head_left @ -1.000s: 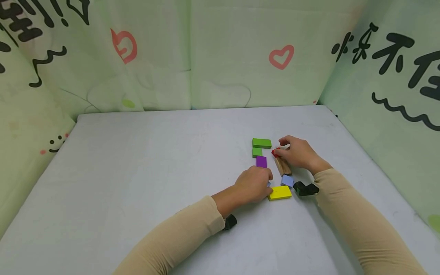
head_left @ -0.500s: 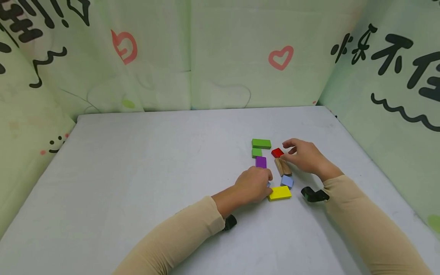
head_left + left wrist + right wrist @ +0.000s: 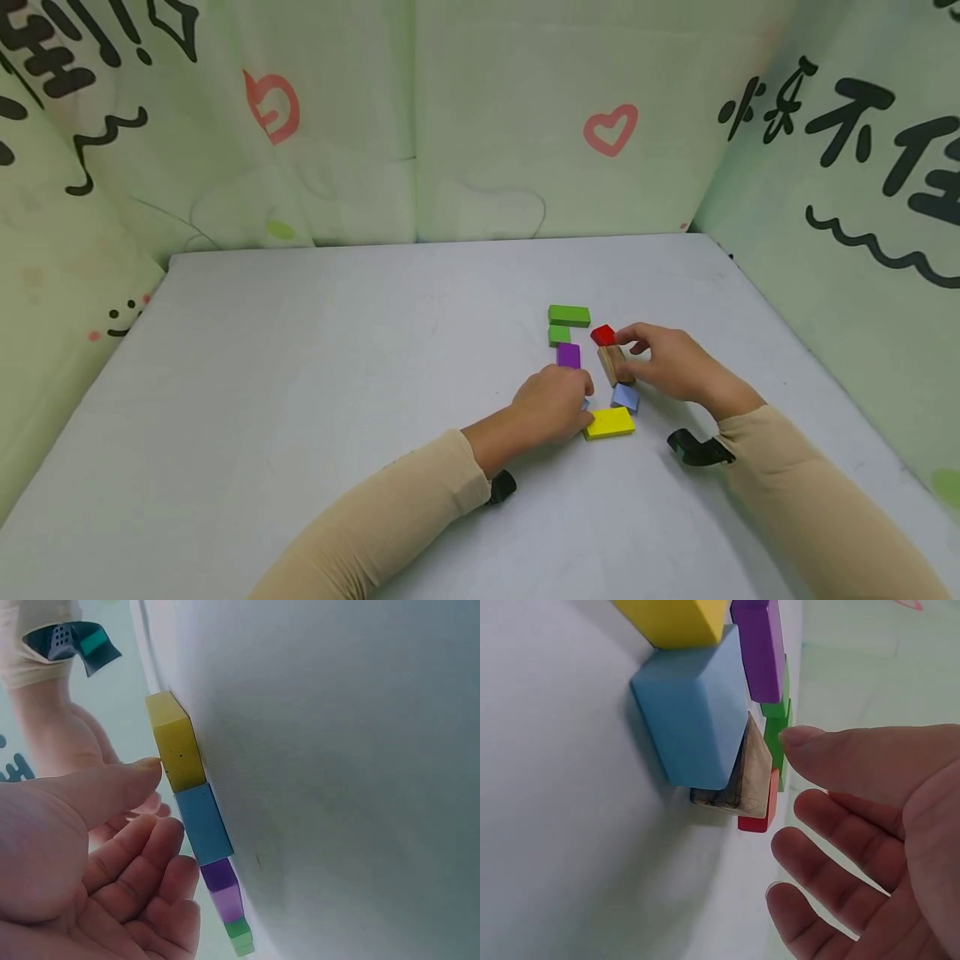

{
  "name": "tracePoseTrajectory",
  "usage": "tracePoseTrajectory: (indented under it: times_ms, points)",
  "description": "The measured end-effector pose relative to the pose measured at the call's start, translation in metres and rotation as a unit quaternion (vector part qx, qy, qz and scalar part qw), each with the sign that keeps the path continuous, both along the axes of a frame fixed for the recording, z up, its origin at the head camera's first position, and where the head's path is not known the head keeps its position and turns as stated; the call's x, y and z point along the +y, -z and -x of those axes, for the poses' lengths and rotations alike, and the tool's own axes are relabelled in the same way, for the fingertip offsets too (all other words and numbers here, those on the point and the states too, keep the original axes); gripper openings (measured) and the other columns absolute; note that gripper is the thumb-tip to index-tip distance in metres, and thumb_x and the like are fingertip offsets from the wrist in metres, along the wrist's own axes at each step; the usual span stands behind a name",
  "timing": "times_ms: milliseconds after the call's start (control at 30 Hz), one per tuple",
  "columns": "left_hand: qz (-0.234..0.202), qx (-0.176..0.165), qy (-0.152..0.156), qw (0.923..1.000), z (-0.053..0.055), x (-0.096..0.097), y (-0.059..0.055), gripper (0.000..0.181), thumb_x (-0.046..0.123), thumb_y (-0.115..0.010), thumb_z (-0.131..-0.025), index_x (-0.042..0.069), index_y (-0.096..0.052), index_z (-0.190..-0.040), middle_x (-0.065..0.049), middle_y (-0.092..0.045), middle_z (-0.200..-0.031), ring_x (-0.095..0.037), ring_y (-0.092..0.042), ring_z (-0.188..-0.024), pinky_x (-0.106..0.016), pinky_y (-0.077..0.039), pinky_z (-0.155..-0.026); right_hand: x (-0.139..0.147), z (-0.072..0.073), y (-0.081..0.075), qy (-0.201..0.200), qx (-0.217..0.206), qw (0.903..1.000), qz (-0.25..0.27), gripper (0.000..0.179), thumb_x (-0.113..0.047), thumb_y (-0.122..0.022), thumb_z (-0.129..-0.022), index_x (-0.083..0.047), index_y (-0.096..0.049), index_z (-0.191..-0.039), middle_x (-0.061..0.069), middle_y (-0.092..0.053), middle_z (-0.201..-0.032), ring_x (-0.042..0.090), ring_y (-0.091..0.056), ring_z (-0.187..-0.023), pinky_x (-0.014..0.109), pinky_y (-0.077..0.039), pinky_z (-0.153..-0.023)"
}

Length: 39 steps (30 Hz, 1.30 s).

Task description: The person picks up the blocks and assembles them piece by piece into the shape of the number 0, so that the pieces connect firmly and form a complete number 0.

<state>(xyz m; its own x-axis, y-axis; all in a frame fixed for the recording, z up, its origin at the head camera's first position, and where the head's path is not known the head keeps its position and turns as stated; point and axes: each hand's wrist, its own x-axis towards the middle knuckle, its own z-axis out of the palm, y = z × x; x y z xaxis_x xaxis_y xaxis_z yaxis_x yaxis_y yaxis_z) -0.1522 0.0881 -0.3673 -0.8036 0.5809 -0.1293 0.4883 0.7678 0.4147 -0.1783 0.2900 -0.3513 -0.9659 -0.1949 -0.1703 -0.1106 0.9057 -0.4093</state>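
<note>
Coloured blocks form a loop on the white table. My left hand (image 3: 551, 404) is at its near left side, thumb tip at the yellow block (image 3: 610, 423) and loosely bent fingers by a blue block (image 3: 206, 825), mostly hidden in the head view. My right hand (image 3: 678, 362) hovers at the right side, thumb and fingers spread apart with nothing between them. Its fingertips are near the red block (image 3: 602, 335) and the wooden block (image 3: 611, 364). A second blue block (image 3: 690, 712) sits between the wooden and yellow ones.
A purple block (image 3: 568, 356), a small green block (image 3: 558, 336) and a longer green block (image 3: 568, 316) continue the left side upward. Pale green printed curtains (image 3: 487, 125) stand behind and beside the white table (image 3: 337, 358). A dark wrist camera (image 3: 699, 450) hangs under the right sleeve.
My right hand has let go of the red block and drawn back toward me and to the right, beside the wooden block. The left hand has stayed put.
</note>
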Motion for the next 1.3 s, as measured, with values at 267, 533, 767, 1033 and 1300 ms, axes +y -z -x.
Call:
tracePoseTrajectory:
  times_ms: [267, 533, 767, 1033, 1300]
  points:
    - [0.001, -0.005, -0.004, 1.0, -0.001, 0.0, -0.001, 0.032, 0.031, -0.075, -0.092, 0.016, -0.071, -0.12, 0.008, -0.069, -0.103, -0.01, -0.057, -0.089, -0.02, -0.05, -0.079, 0.0, -0.013, 0.0, -0.026, -0.001, 0.9997, 0.002, 0.047, -0.019, -0.075, -0.09, -0.003, -0.059, -0.131, 0.019, -0.062, -0.123, 0.04, -0.056, -0.111, 0.056, -0.05, -0.092]
    - [0.003, -0.006, -0.007, 1.0, -0.001, 0.001, 0.002, 0.033, 0.032, -0.075, -0.092, 0.017, -0.071, -0.12, 0.008, -0.069, -0.103, -0.009, -0.057, -0.09, -0.02, -0.05, -0.08, 0.001, -0.016, 0.002, -0.03, -0.015, 0.9994, -0.007, 0.051, -0.022, -0.077, -0.089, -0.004, -0.058, -0.133, 0.021, -0.062, -0.121, 0.04, -0.055, -0.11, 0.055, -0.05, -0.091]
    - [0.002, -0.008, -0.009, 0.9999, 0.0, 0.002, 0.001, 0.033, 0.031, -0.075, -0.092, 0.018, -0.07, -0.121, 0.008, -0.069, -0.104, -0.009, -0.057, -0.089, -0.019, -0.05, -0.079, 0.002, -0.018, 0.002, -0.033, -0.006, 0.9993, -0.012, 0.052, -0.023, -0.077, -0.089, -0.003, -0.058, -0.133, 0.022, -0.063, -0.121, 0.04, -0.056, -0.11, 0.056, -0.049, -0.091]
    - [0.005, -0.011, -0.012, 0.9999, 0.0, 0.002, 0.0, 0.032, 0.032, -0.075, -0.091, 0.018, -0.071, -0.12, 0.008, -0.069, -0.103, -0.009, -0.057, -0.089, -0.02, -0.05, -0.079, -0.002, -0.017, 0.002, -0.039, -0.015, 0.999, -0.018, 0.051, -0.02, -0.076, -0.091, 0.0, -0.057, -0.133, 0.022, -0.062, -0.123, 0.04, -0.057, -0.112, 0.056, -0.049, -0.094]
    - [-0.001, -0.022, -0.017, 0.9996, 0.002, 0.003, 0.0, 0.032, 0.031, -0.076, -0.091, 0.017, -0.071, -0.12, 0.008, -0.069, -0.103, -0.009, -0.057, -0.088, -0.021, -0.05, -0.08, -0.002, -0.018, 0.002, -0.042, -0.008, 0.9989, -0.018, 0.05, -0.018, -0.075, -0.09, 0.0, -0.057, -0.133, 0.023, -0.062, -0.122, 0.04, -0.057, -0.11, 0.055, -0.05, -0.092]
